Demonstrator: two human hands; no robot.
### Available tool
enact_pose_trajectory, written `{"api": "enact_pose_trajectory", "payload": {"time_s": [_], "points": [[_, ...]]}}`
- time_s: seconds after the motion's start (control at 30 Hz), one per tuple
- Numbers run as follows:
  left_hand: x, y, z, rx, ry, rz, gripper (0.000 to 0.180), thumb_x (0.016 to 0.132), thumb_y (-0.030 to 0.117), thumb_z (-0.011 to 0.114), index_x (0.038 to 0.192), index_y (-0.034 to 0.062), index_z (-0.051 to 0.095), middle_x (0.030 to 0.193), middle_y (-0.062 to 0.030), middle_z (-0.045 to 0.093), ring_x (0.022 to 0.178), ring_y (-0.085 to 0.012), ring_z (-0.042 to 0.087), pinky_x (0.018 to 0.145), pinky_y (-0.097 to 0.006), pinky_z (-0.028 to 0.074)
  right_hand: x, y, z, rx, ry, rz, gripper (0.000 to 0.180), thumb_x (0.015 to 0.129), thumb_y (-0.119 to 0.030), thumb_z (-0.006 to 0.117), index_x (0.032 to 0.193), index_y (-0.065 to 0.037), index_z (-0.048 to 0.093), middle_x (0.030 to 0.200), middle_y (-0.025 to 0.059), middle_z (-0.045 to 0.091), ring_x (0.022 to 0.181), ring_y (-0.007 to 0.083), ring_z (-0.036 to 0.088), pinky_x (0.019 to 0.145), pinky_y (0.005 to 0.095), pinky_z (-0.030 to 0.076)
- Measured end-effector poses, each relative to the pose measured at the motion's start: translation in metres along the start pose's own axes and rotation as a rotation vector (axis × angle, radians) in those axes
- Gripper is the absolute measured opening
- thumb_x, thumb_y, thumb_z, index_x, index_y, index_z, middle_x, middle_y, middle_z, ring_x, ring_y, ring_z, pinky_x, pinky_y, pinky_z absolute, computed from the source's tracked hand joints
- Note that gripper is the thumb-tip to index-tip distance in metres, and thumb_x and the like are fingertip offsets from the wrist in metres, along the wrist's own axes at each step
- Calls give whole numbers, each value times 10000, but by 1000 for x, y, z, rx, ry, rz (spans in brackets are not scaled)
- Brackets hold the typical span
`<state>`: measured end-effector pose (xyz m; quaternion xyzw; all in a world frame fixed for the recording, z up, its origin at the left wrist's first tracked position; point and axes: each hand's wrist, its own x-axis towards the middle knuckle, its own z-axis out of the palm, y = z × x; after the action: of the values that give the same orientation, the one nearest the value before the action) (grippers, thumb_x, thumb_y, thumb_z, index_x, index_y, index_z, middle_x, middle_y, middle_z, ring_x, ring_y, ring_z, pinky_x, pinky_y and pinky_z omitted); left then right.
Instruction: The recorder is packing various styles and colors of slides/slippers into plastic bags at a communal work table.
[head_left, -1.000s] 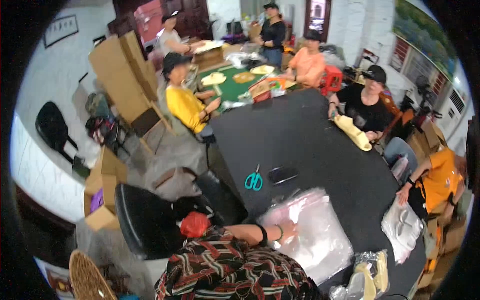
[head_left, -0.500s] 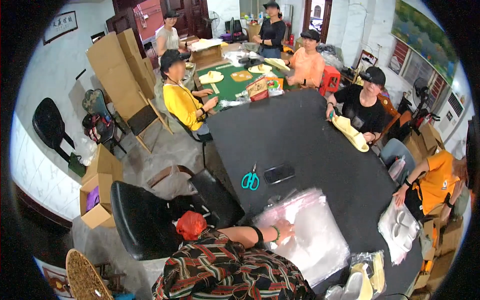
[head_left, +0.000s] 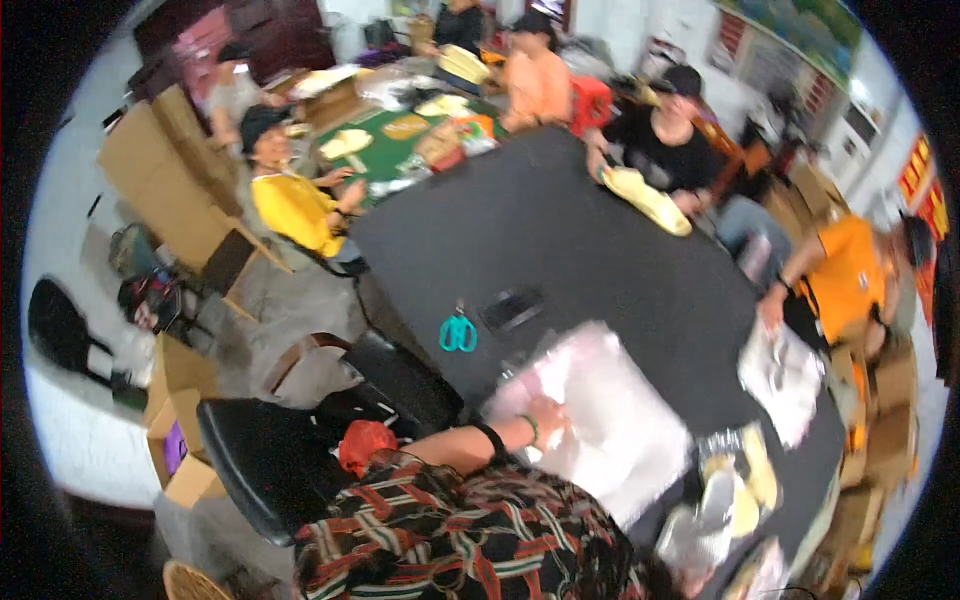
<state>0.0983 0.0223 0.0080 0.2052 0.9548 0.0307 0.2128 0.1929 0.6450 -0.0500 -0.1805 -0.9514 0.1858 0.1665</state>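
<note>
Left hand (head_left: 545, 422) on clear plastic bags (head_left: 630, 425) atop black table (head_left: 590, 240), too blurred to tell whether spread, right hand (head_left: 693, 580) beside bagged yellow slippers (head_left: 745, 505), grip unclear, teal-handled scissors (head_left: 458, 333) beyond.

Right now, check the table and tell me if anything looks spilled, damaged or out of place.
Nothing clearly stands out. On the black table, the teal scissors lie beside a dark flat object, and the clear plastic bags lie flat by the left hand. Blur may hide small flaws.
</note>
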Motion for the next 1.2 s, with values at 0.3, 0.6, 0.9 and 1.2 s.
{"api": "enact_pose_trajectory", "payload": {"time_s": [0.3,0.6,0.9,1.2], "points": [[-19,-10,-10,-122,26,-25,646,570,382,784,1181,261,612,1249,-133,552,1246,-342,442,1025,-486,364,-34,-83,-79,435,-93,440,533,814,-17,576,1300,125,409,1028,143,638,914,151,611,771,252,479],[-4,-1,-17,-239,-5,-24,709,585,349,802,1247,268,561,1369,-164,443,1301,-371,352,1066,-536,308,-11,-180,-174,759,-39,259,373,819,49,519,1191,30,512,1011,53,629,867,114,588,760,232,473],[10,-84,37,-1304,318,-65,501,823,279,691,1249,66,536,1235,-127,547,1076,-222,562,936,-347,445,12,-367,-140,1129,-517,128,676,830,-111,683,1380,3,306,1177,127,540,1056,193,550,890,320,473],[-15,-74,-21,-1547,407,-425,477,939,321,582,1317,55,463,1200,-122,574,1008,-197,597,821,-324,473,5,-334,25,733,-814,122,711,829,-327,733,1333,27,378,1238,227,515,951,235,604,807,342,506]]}}
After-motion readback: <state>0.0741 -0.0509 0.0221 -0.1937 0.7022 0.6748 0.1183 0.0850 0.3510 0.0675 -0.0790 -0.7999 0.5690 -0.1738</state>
